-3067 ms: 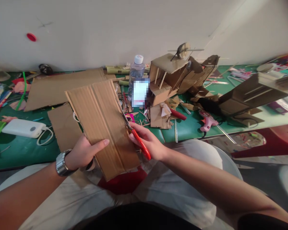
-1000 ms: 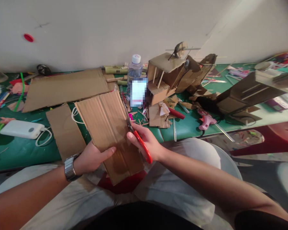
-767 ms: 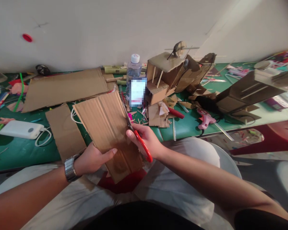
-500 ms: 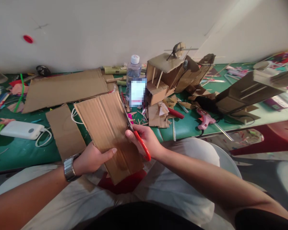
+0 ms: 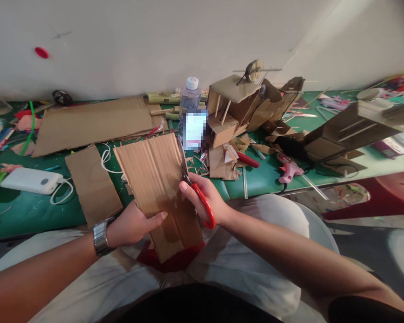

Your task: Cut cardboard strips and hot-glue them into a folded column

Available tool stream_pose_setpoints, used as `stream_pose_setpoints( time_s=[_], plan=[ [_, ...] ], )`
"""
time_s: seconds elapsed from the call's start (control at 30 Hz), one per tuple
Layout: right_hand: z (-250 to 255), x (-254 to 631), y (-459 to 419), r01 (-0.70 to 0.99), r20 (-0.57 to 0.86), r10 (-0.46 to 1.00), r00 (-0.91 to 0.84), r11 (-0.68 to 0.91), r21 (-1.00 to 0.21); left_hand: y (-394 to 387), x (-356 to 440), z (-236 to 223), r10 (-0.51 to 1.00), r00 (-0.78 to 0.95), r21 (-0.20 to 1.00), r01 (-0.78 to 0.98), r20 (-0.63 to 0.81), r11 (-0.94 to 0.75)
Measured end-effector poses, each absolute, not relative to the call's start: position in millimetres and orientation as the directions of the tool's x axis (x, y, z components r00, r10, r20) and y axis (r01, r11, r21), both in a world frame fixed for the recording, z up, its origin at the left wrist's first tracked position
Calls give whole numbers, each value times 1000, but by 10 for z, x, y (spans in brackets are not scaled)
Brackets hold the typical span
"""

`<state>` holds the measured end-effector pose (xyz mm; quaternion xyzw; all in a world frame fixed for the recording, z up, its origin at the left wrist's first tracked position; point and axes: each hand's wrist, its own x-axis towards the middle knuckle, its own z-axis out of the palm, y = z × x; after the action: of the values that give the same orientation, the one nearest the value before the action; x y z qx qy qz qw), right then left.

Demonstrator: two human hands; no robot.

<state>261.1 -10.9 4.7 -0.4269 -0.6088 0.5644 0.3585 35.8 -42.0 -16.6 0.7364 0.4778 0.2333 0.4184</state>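
Note:
My left hand point(image 5: 134, 223) grips the lower left edge of a corrugated cardboard piece point(image 5: 155, 184) held over my lap, thumb on top. A metal watch point(image 5: 101, 237) sits on that wrist. My right hand point(image 5: 205, 197) is closed on red-handled scissors point(image 5: 202, 202). Their blades run up along the cardboard's right edge, toward the water bottle point(image 5: 190, 107).
A green table point(image 5: 27, 211) carries flat cardboard sheets point(image 5: 94, 121), a white power bank point(image 5: 28, 180) with a cable, cardboard models point(image 5: 242, 103), a pink glue gun point(image 5: 289, 169), a red-handled tool point(image 5: 247, 159) and scraps. A red stool point(image 5: 384, 197) stands at the right.
The cardboard piece has turned more upright and shifted right and toward me. The scissor blades have advanced up its right edge. My left hand moved right with it.

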Motion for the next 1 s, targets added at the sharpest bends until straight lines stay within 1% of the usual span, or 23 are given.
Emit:
stream_pose_setpoints(
  time_s=[0.23, 0.5, 0.67, 0.9, 1.0],
  plan=[
    [63, 2647, -89, 119, -64, 920, -388, -19, -993, -417, 360, -176, 880, 473, 831, 508, -49, -228],
    [-14, 2639, -93, 165, -55, 941, -334, 1, -986, -436, 359, -190, 899, 434, 797, 560, -53, -224],
    [-17, 2616, -97, 196, -65, 950, -307, -4, -981, -430, 379, -155, 893, 448, 835, 510, -51, -208],
    [-33, 2583, -90, 152, -40, 957, -288, 4, -988, -479, 392, -174, 894, 440, 884, 448, -89, -132],
    [-37, 2579, -88, 151, -31, 960, -280, 12, -989, -494, 398, -180, 899, 429, 887, 446, -94, -120]
  ],
)
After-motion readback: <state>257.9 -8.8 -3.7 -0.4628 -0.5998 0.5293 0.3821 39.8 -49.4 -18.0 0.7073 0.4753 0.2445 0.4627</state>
